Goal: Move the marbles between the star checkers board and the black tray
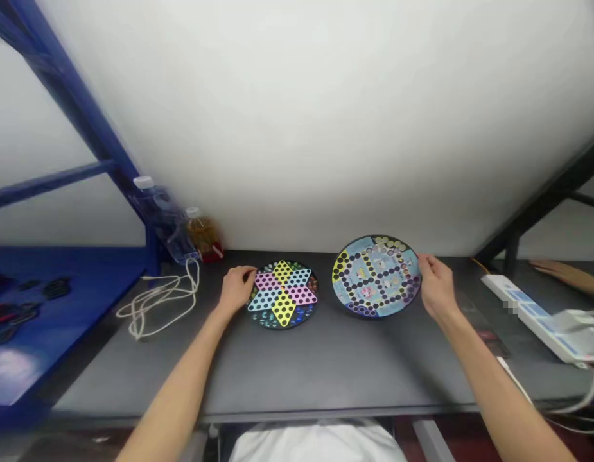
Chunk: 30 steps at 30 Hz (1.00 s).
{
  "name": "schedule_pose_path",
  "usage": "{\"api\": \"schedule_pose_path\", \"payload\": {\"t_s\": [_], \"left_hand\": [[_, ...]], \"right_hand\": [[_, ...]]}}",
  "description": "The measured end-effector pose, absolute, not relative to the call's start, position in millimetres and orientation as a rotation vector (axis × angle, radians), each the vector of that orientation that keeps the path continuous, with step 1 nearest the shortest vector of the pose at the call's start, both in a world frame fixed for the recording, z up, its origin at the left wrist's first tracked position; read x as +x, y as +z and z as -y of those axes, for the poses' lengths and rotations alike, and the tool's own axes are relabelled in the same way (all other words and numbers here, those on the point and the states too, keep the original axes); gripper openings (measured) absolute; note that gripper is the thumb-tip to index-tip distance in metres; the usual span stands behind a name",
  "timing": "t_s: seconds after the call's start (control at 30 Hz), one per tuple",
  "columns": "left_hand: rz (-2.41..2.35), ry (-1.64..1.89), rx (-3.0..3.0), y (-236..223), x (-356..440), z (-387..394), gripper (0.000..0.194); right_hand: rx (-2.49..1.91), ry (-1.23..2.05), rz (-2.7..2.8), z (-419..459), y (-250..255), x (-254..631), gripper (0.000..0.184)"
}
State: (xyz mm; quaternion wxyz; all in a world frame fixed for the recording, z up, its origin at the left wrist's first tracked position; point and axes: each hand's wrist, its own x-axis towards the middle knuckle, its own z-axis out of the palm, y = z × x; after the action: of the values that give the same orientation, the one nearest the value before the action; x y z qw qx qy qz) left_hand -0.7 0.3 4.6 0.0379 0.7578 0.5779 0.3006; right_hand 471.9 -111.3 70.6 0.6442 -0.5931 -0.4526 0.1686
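- left hand (236, 290): fingers loosely curled, fingertips at the left rim of the Chinese checkers board (283, 294); cannot tell if it is actually gripping or just touching
- right hand (437, 287): fingers half curled against the right rim of the round printed game board (376, 276); cannot tell if it has firm hold, the fingertips are partly hidden at the edge
- Chinese checkers board: just right of the left hand, black round board with a pink, yellow and blue star of holes; small marbles sit in the holes near its lower edge
- round printed game board: just left of the right hand, light blue with a track of dark and yellow circles; its rim is near the Chinese checkers board but not touching it
- both boards are on the far part of the grey table (325, 378), between the hands and the white wall (297, 115)
- left of the left hand: white cable (157, 305) in a loose coil on the table; behind it a clear plastic bottle (157, 208) and a bottle of amber liquid (201, 234)
- further left: blue shelf (60, 321) with dark items on it, too blurred to name
- right of the right hand: white power strip (532, 314) with cords; beyond it, at the frame edge, what looks like another person's forearm (566, 276)
- bottom of view: the person's white shirt (316, 446)
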Motion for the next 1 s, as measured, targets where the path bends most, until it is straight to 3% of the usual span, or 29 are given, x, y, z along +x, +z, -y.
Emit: {"api": "schedule_pose_path", "payload": {"t_s": [0.27, 0.5, 0.67, 0.83, 1.0], "left_hand": [[-1.775, 0.933, 2.319, 7, 1, 1, 0.033], [-1.789, 0.934, 2.286, 7, 1, 2, 0.032], [-1.777, 0.936, 2.303, 6, 0, 3, 0.031], [-1.778, 0.934, 2.308, 6, -1, 3, 0.032], [-1.768, 0.922, 2.319, 6, -2, 3, 0.032]], "right_hand": [[-1.362, 0.403, 1.073, 109, 72, 474, 0.038], [-1.467, -0.004, 1.214, 135, 81, 454, 0.033], [-1.356, -0.012, 1.754, 154, 44, 423, 0.019], [-1.324, -0.037, 2.055, 153, -2, 418, 0.021], [-1.360, -0.042, 2.109, 150, -8, 424, 0.022]]}}
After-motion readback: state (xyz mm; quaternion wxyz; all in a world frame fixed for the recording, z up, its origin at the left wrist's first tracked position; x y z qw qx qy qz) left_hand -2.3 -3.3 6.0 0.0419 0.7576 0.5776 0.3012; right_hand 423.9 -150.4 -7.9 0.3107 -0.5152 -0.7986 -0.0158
